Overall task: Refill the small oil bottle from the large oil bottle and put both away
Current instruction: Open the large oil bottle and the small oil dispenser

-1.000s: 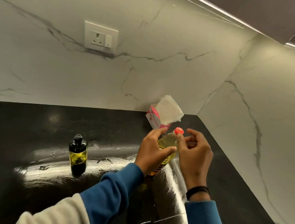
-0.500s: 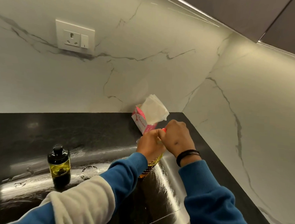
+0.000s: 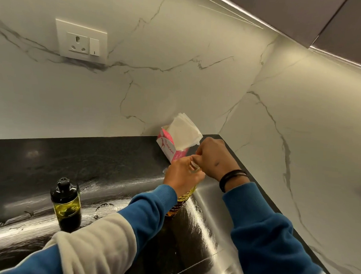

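In the head view, the only one supplied, the large oil bottle point(image 3: 184, 196) is stood upright on the dark tabletop point(image 3: 116, 161), close to the corner where the two marble walls meet. It is steadied by the left hand point(image 3: 181, 177), whose grip is wrapped round the shoulder just under the neck, presumably so that the bottle cannot turn or tip while its top is worked. The right hand point(image 3: 213, 157) is brought over the mouth from the far side, fingers curled down and clamped on something at the neck; this is probably the cap being twisted, though the cap itself cannot be seen under the fingers. A little of the threaded neck is exposed between the two hands.

The small oil bottle point(image 3: 66, 204) is left standing well apart to the left, untouched, its black lid on and a shallow layer of oil visible through the glass (a placement that keeps it out of the way of the elbows, and within reach for pouring). A pink tissue box point(image 3: 169, 145) is set against the wall just behind the hands.

Most of the large bottle is hidden by the left wrist and blue sleeve, so its oil level cannot be judged. The tabletop's near edge is cut off by the frame, and glare smears its surface.
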The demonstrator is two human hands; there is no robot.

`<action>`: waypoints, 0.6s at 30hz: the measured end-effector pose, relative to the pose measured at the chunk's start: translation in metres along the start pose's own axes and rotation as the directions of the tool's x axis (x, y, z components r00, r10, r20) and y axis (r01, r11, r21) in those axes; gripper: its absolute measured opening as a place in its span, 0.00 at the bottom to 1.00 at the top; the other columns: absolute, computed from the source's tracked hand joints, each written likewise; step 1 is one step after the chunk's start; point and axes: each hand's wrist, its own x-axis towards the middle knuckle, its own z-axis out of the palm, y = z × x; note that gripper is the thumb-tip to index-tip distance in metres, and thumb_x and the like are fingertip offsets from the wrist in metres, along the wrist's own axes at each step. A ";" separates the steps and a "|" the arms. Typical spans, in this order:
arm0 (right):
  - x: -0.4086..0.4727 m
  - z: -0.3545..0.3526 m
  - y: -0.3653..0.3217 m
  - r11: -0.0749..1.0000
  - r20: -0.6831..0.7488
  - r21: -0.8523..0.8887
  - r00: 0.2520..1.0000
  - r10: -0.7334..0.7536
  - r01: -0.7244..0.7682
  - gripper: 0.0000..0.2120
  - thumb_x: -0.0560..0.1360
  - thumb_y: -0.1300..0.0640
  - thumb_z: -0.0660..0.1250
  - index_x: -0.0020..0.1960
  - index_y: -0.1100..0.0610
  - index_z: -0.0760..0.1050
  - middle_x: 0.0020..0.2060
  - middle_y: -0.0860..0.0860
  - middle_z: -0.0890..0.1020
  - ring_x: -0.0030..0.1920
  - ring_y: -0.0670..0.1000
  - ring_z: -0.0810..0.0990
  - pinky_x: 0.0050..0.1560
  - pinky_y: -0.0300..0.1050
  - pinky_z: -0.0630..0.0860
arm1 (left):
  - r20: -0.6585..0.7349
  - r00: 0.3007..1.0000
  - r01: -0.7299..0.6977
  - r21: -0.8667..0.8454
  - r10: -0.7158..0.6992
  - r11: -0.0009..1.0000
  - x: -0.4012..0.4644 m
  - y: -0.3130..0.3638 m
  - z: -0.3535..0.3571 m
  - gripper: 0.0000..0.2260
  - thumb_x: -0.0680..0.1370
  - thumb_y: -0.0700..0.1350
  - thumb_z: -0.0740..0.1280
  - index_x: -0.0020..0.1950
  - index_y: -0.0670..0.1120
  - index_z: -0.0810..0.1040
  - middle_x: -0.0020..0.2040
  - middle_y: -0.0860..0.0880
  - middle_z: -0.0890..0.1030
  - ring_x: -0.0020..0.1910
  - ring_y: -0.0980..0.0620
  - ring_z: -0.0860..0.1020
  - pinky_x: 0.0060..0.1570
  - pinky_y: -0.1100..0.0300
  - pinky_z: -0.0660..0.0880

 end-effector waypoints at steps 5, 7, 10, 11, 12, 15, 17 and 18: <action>-0.003 -0.014 -0.003 0.994 0.055 -0.023 0.993 -0.104 0.106 0.09 0.75 0.58 0.71 0.54 0.57 0.84 0.51 0.52 0.84 0.48 0.49 0.80 0.49 0.40 0.78 | -0.009 1.000 -0.009 -0.015 0.009 1.000 0.000 -0.001 0.000 0.04 0.71 0.51 0.73 0.42 0.57 0.80 0.43 0.57 0.84 0.46 0.57 0.82 0.54 0.51 0.81; -0.006 -0.025 -0.005 0.990 0.110 -0.002 0.984 -0.143 0.144 0.11 0.74 0.58 0.72 0.56 0.55 0.84 0.50 0.49 0.84 0.47 0.45 0.77 0.50 0.36 0.74 | -0.023 1.000 -0.008 0.001 0.008 1.000 0.001 -0.002 -0.001 0.04 0.71 0.52 0.72 0.42 0.53 0.80 0.40 0.57 0.83 0.44 0.56 0.81 0.53 0.50 0.80; -0.006 -0.030 -0.006 0.992 0.096 0.031 0.987 -0.125 0.122 0.16 0.73 0.53 0.74 0.59 0.56 0.82 0.50 0.50 0.83 0.46 0.45 0.75 0.45 0.33 0.70 | -0.018 1.000 0.000 -0.014 0.000 1.000 0.001 -0.001 -0.002 0.04 0.72 0.53 0.71 0.46 0.56 0.81 0.43 0.58 0.83 0.46 0.58 0.81 0.56 0.51 0.80; -0.005 -0.030 -0.007 0.995 0.076 0.038 0.992 -0.097 0.095 0.16 0.73 0.51 0.74 0.58 0.58 0.82 0.51 0.51 0.83 0.46 0.46 0.77 0.44 0.33 0.71 | -0.016 1.000 0.002 -0.026 -0.002 1.000 0.001 -0.002 -0.002 0.06 0.72 0.53 0.71 0.48 0.57 0.81 0.44 0.58 0.84 0.48 0.58 0.81 0.57 0.51 0.79; -0.004 -0.028 -0.007 0.997 0.059 0.044 0.996 -0.067 0.064 0.15 0.73 0.51 0.74 0.55 0.59 0.83 0.50 0.52 0.84 0.45 0.47 0.78 0.41 0.33 0.71 | -0.015 1.000 0.003 -0.032 -0.004 0.999 0.000 -0.003 -0.002 0.08 0.72 0.53 0.71 0.50 0.58 0.81 0.45 0.58 0.84 0.49 0.57 0.81 0.58 0.51 0.79; -0.003 -0.024 -0.011 0.999 0.051 0.025 0.998 -0.030 0.029 0.09 0.73 0.55 0.74 0.47 0.61 0.83 0.44 0.56 0.84 0.42 0.51 0.81 0.37 0.36 0.73 | -0.005 1.000 0.002 -0.030 -0.002 1.000 0.000 -0.004 -0.001 0.10 0.72 0.54 0.71 0.53 0.58 0.81 0.46 0.58 0.84 0.49 0.57 0.81 0.58 0.51 0.79; -0.002 -0.024 -0.013 0.999 0.067 0.022 0.997 -0.045 0.044 0.07 0.72 0.57 0.75 0.47 0.61 0.83 0.44 0.55 0.84 0.43 0.51 0.82 0.40 0.38 0.77 | -0.010 1.000 -0.012 -0.027 0.011 1.000 0.000 -0.003 -0.001 0.09 0.72 0.53 0.71 0.52 0.56 0.82 0.45 0.58 0.84 0.49 0.57 0.81 0.58 0.51 0.79; -0.002 -0.025 -0.013 0.998 0.080 0.022 0.995 -0.056 0.055 0.07 0.72 0.58 0.75 0.48 0.60 0.84 0.44 0.54 0.84 0.43 0.50 0.82 0.41 0.37 0.77 | -0.014 1.000 -0.015 -0.023 0.015 1.000 0.000 -0.004 -0.001 0.08 0.73 0.53 0.72 0.50 0.55 0.82 0.45 0.57 0.84 0.49 0.56 0.81 0.57 0.51 0.79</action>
